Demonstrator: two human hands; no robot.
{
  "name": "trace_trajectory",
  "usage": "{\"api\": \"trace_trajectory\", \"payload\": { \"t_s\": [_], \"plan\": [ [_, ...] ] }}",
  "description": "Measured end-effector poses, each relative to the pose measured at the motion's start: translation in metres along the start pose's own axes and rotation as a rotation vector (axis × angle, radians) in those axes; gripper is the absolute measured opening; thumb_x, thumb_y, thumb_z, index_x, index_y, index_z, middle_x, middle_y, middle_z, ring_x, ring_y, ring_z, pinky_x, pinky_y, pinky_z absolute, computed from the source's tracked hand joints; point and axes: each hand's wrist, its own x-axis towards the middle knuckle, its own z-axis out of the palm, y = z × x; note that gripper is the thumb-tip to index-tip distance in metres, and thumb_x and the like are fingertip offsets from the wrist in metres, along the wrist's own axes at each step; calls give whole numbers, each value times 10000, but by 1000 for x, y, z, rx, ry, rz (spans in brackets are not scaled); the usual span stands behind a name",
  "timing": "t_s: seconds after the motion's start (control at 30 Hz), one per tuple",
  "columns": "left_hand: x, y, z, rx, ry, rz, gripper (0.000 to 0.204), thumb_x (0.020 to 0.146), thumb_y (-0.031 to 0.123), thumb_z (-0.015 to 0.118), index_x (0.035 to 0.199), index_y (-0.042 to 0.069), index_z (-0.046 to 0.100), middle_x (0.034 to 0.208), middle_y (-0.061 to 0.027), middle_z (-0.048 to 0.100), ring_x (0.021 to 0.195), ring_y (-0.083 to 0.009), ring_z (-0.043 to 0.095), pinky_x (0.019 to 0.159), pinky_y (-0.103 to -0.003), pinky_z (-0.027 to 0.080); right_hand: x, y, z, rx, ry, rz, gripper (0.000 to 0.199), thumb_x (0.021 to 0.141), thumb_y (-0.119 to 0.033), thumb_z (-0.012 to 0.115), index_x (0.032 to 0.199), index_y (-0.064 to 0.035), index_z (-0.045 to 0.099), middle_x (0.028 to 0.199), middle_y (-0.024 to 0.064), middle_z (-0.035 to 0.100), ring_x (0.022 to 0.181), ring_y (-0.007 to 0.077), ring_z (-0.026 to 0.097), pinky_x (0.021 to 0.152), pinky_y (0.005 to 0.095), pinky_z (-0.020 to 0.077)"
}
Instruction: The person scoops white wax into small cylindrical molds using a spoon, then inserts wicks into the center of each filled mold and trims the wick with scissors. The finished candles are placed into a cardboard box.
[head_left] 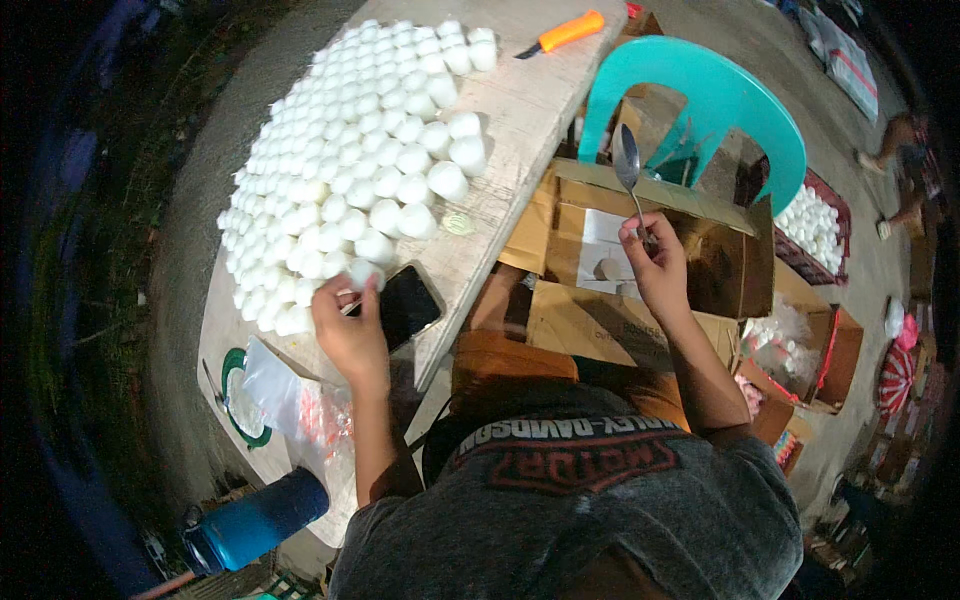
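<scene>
My left hand (pixel 350 330) is closed at the near edge of a large block of small white cylinders (pixel 350 150), which stand packed together on the table. Between its thumb and fingers is one white cylinder (pixel 364 273), slightly see-through. Just beside that hand lies a dark smartphone (pixel 405 305). Over an open cardboard box (pixel 640 320), my right hand (pixel 655 262) grips a metal spoon (pixel 627 165) by its handle, bowl upward. Inside the box are a white sheet (pixel 598 235) and a small round thing (pixel 608 268) whose kind I cannot tell.
An orange-handled knife (pixel 570 31) lies at the table's far end. A plastic bag (pixel 300 395), a green-rimmed dish (pixel 250 425) and a blue bottle (pixel 260 518) are at lower left. A teal chair (pixel 735 85) stands behind the box; a crate (pixel 845 235) holds more white pieces.
</scene>
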Motion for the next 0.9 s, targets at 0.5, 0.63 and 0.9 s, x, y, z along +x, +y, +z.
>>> {"api": "trace_trajectory", "payload": {
  "t_s": [0.5,0.63,0.9],
  "plan": [
    [-133,133,256,656,-1489,1408,339,873,128,442,1200,88,523,1305,-100,466,1107,-301,520,890,-403,441,-119,94,-120,-1060,6,-65,88,838,-118,526,871,-37,538,722,166,545,736,359,530,675,446,410],
    [-161,118,317,469,-1847,1205,398,915,312,415,1249,106,484,1319,-110,463,1183,-303,467,956,-430,392,-143,81,-121,-901,49,99,166,873,-186,518,850,-25,481,704,175,527,737,365,523,690,444,394],
    [-159,96,319,-8,-1626,809,542,816,301,621,1228,33,391,1130,-193,546,1016,-353,545,851,-413,432,-115,71,-127,-709,103,-61,147,856,-116,546,784,-7,478,755,197,509,738,388,490,660,453,371]
  ]
}}
